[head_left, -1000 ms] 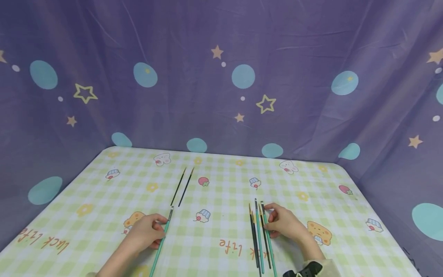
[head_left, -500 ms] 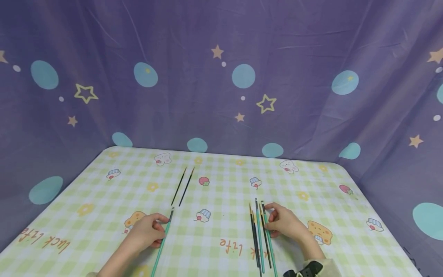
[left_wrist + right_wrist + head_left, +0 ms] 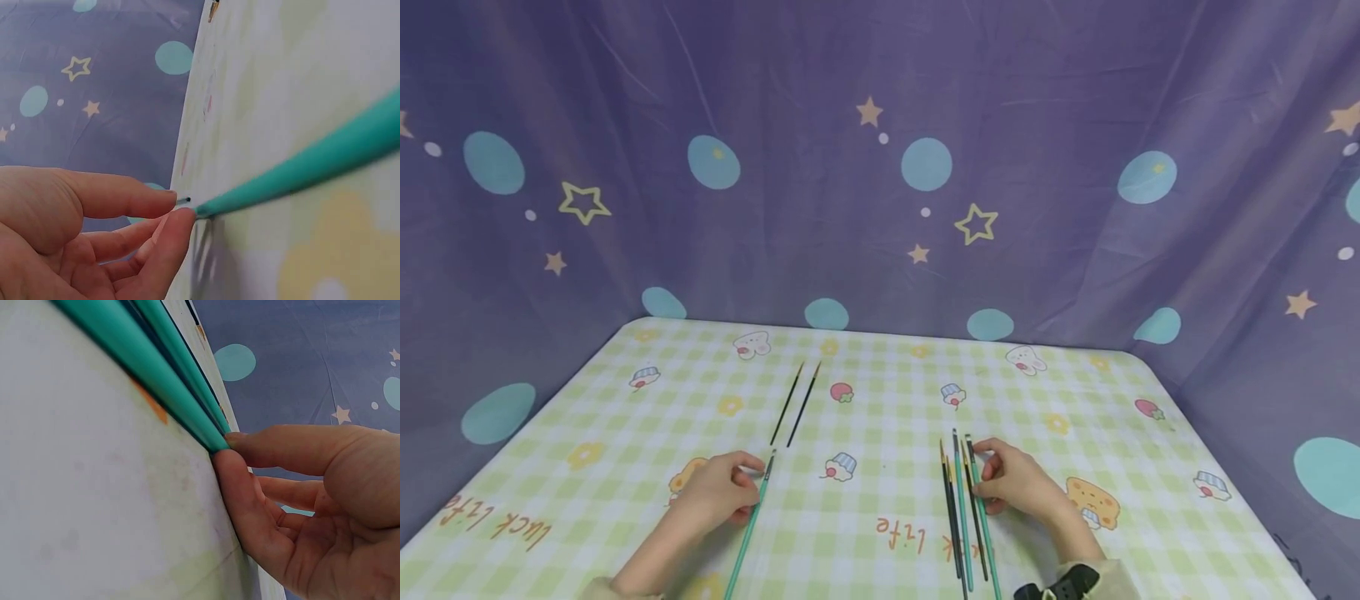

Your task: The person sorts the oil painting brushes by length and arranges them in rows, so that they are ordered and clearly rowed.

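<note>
On the left, a green-handled flat paintbrush point(image 3: 747, 537) lies slantwise on the checked cloth. My left hand point(image 3: 718, 490) is beside its upper part, thumb and forefinger apart, one fingertip right at the brush in the left wrist view. To the right lies a loose row of brushes: another green paintbrush point(image 3: 964, 517) among several black-handled paintbrushes point(image 3: 953, 521). My right hand point(image 3: 1022, 483) pinches the outermost green paintbrush point(image 3: 985, 525) near its ferrule; the right wrist view shows thumb and finger meeting on this paintbrush point(image 3: 169, 384).
Two thin black paintbrushes point(image 3: 802, 410) lie side by side farther back, left of centre. The table point(image 3: 880, 358) wears a green checked cloth with printed pictures. A purple curtain point(image 3: 820, 208) with stars hangs behind it. A black watch point(image 3: 1063, 583) is on the right wrist.
My left forefinger and thumb have parted and lifted slightly off the green paintbrush, which stays in place. The right hand and its row of brushes have not visibly moved.
</note>
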Tool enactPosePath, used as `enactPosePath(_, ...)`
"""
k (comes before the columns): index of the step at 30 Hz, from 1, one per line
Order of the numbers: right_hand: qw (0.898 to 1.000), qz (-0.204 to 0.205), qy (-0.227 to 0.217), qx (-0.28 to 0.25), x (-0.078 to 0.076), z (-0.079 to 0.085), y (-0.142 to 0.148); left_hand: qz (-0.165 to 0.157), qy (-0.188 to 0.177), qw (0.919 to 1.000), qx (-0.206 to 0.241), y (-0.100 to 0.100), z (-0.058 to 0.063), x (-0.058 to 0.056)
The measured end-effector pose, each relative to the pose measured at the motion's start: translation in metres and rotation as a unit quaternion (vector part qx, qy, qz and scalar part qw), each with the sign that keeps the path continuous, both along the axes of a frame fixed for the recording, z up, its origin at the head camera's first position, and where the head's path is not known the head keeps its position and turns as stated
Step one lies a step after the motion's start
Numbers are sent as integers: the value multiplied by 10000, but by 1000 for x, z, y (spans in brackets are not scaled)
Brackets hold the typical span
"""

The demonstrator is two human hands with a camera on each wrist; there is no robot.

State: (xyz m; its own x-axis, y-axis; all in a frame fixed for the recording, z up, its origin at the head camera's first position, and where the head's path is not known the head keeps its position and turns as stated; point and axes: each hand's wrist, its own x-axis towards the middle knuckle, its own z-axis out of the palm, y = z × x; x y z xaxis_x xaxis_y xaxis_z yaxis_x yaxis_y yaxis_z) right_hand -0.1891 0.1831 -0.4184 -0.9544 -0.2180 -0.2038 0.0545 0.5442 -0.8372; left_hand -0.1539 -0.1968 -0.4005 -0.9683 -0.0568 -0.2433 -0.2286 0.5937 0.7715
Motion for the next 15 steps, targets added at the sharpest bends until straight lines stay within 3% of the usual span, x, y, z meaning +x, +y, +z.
enactPosePath(4, 10000, 7, 21, -13, 0, 1, 0, -90, 124, 9997, -203, 9, 5, -4)
enactPosePath(15, 9999, -7, -40, -100, 0, 0, 0, -37, 237, 9981, 568, 51, 6, -15)
